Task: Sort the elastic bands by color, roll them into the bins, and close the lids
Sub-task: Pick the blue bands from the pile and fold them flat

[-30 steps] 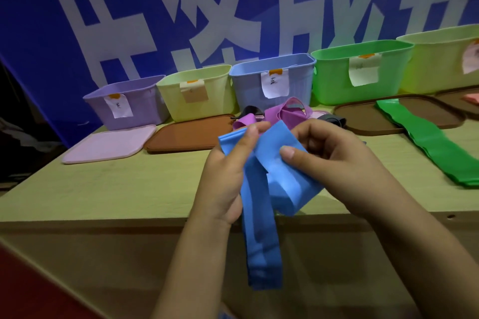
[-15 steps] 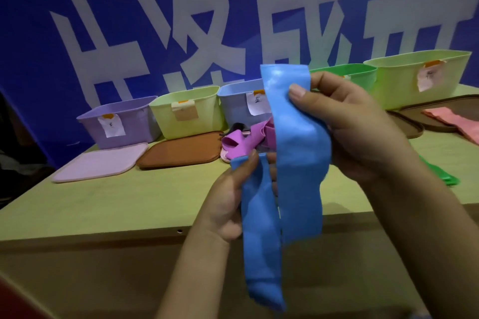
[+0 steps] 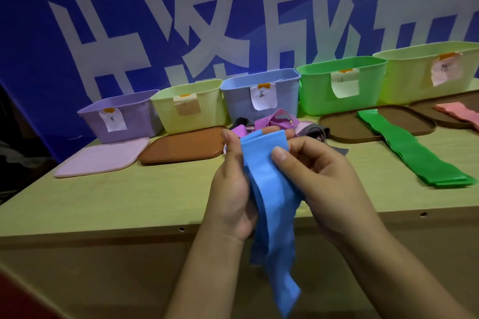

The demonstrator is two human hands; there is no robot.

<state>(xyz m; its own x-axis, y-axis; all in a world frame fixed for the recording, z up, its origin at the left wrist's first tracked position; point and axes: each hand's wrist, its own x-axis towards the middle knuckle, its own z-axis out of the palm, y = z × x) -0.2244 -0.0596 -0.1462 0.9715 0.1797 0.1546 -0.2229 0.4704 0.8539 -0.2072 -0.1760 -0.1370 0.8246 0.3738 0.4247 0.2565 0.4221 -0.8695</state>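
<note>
Both hands held the long blue elastic band [image 3: 269, 189] in front of the pale wooden worktop [image 3: 129, 197]: the left hand [image 3: 230, 194] gripped it with curled fingers, and the right hand [image 3: 321, 184] pinched its upper end between thumb and fingers. The lower part of the band hung down below the worktop edge. Behind, the open blue plastic bin with a paper label [image 3: 259, 96] stood in a row of bins, and a flat green elastic band [image 3: 412, 155] lay at the right.

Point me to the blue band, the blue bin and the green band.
blue band [image 3: 269, 189], head view, flat stretch between the hands
blue bin [image 3: 238, 101], head view, front wall left of its label
green band [image 3: 404, 147], head view, middle of the strip
</note>
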